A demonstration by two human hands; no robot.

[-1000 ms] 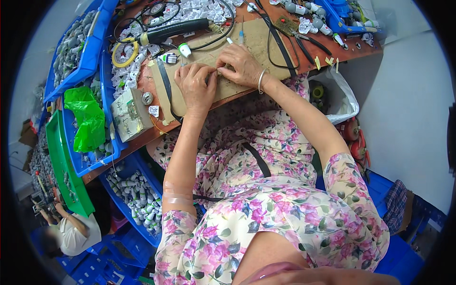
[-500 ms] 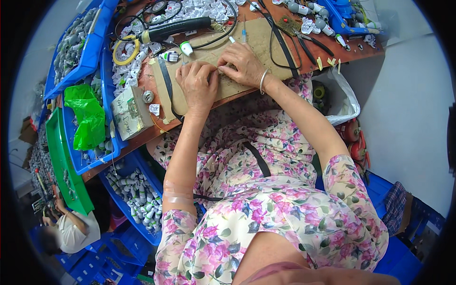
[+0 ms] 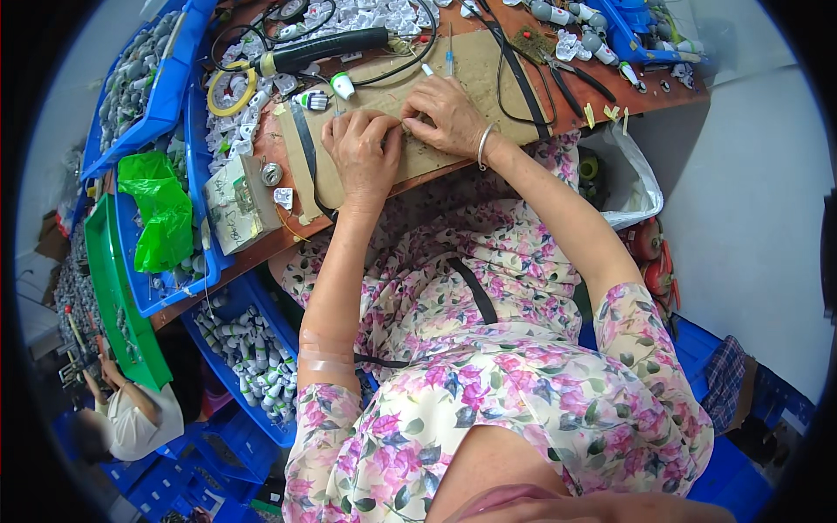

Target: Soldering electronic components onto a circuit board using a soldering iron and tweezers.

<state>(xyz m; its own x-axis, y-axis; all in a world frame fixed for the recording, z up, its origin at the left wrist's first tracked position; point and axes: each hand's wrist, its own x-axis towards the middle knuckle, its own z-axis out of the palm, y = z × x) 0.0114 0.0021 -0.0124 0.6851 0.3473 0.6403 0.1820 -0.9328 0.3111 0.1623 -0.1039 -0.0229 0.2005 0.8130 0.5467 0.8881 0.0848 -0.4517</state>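
Observation:
Over the sheet of brown cardboard my two hands meet, fingertips almost touching. My left hand has its fingers curled and pinched, and my right hand, with a bangle at the wrist, pinches toward it. Whatever is between the fingertips is too small to make out. Just beyond my left hand lie a white cone-shaped part with a green end and a ribbed white part. A thin stick with a blue section lies past my right hand.
A black-handled soldering tool with a cable lies at the back. Yellow tape rests among white plastic pieces at left. Pliers lie at right. Blue bins flank the table; a white bag hangs at its right edge. Another person works far left.
My hands stay nearly in place, with only slight finger movement. At far left, the other person's arms have shifted a little.

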